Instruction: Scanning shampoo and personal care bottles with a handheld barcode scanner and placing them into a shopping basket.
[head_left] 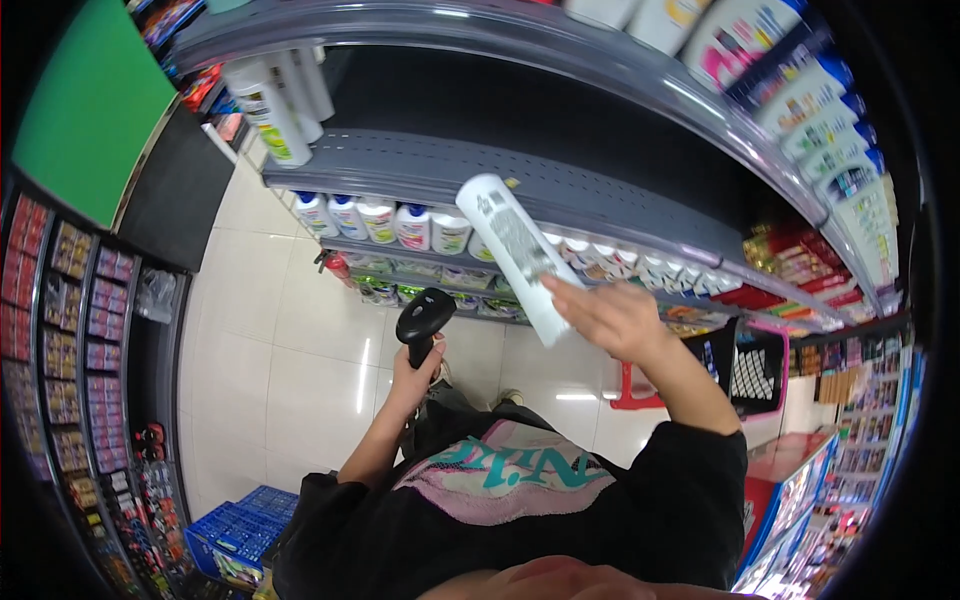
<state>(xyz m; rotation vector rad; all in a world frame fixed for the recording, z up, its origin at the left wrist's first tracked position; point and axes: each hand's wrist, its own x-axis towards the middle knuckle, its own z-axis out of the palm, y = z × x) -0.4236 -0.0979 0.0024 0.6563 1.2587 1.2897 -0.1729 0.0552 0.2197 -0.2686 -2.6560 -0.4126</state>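
Note:
My left hand [412, 378] is wrapped round the handle of a black handheld barcode scanner [425, 312], its head pointing up toward the shelves. In my right hand [622, 318] is a white bottle [512, 250], tilted, with its upper end leaning to the left and a block of grey print facing me. The fingers lie along the bottle's lower right side, and the thumb is hidden. The bottle is in front of the edge of a grey shelf [430, 165]. At that shelf's left end stand several white bottles [270, 115].
Below is a shelf row of white bottles with coloured labels [410, 228]. More bottles [800, 95] line the upper right shelf. A black basket with a red handle [755, 372] is at my right; a blue crate [240, 530] sits at the lower left. Packed racks [75, 330] stand farther left.

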